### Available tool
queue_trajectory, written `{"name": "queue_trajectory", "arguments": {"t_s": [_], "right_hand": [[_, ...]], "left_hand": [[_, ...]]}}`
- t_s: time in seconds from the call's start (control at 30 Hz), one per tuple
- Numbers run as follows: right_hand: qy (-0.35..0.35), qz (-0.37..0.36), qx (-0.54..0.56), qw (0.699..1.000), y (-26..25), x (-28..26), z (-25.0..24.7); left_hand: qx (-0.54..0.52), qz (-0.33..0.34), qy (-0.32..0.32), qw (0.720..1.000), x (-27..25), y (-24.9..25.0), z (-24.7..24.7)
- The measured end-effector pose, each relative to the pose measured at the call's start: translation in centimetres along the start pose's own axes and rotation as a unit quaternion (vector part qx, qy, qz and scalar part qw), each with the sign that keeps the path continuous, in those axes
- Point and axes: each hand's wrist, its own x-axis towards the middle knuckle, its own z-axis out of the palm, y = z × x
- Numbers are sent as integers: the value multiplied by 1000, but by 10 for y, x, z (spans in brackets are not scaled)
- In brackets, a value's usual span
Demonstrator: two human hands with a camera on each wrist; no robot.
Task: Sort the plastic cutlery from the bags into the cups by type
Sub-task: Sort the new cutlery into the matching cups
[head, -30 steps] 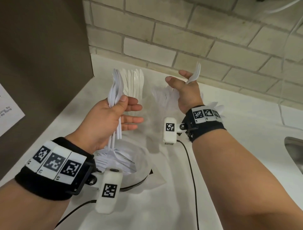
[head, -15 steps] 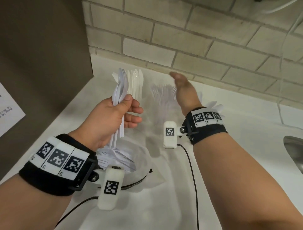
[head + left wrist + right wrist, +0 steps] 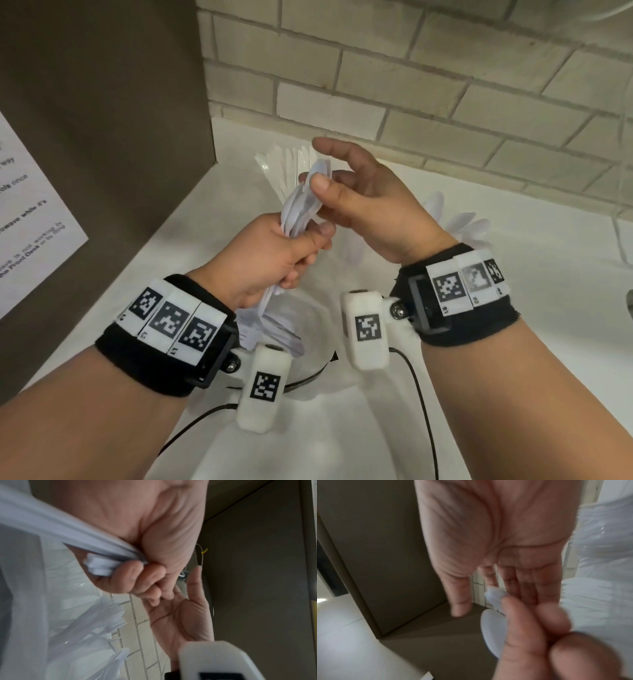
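Observation:
My left hand (image 3: 291, 253) grips a bundle of white plastic spoons (image 3: 301, 212) by the handles, bowls pointing up and away. The right hand (image 3: 317, 171) has reached across to the top of the bundle. Its fingers (image 3: 527, 588) are straight and lie against the spoon tips (image 3: 494, 596), with the thumb (image 3: 320, 186) just in front. A clear cup of knives (image 3: 284, 161) stands behind the bundle. A cup of forks (image 3: 109, 615) and a cup of spoons (image 3: 462, 222) stand further right, partly hidden by my right hand. Under my left wrist an open clear bag (image 3: 308, 329) holds more cutlery.
A brown cabinet side with a paper notice (image 3: 30, 219) closes off the left. The tiled wall (image 3: 411, 85) runs along the back of the white counter (image 3: 548, 274). A sink edge (image 3: 629, 305) shows at far right. Black cables (image 3: 421, 394) trail from the wrist cameras.
The right hand held one white utensil, let it go over the cups, then swung left to the bundle. The left hand lowered and tilted the bundle and closed tighter round it.

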Motion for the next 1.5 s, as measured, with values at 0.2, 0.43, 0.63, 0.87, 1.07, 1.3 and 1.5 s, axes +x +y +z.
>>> {"name": "queue_trajectory", "arguments": {"t_s": [0.2,0.43,0.63,0.87,1.07,1.3,1.5], "right_hand": [[-47,11,87,995,-1,-11,0],[-104,6,85,991,-6,-21,-3],[-32,-6,-12,999,-3,-22,6],[32,33,25,999,-4,-22,7],[106,55,14,993,3,-27,4],[371,-12,-120,921,-6,-43,-57],[455,-46,-352,817,-25,-44,-99]], "left_hand": [[-63,-53,-150,985,-6,1,-6],[-137,-102,-261,950,-5,5,-11],[-111,-107,-221,963,-2,4,-6],[-40,-92,-166,981,-1,3,0],[28,-92,-124,988,-2,0,6],[595,-65,-101,795,-7,-3,-25],[607,11,-113,787,3,-18,-7]]}}
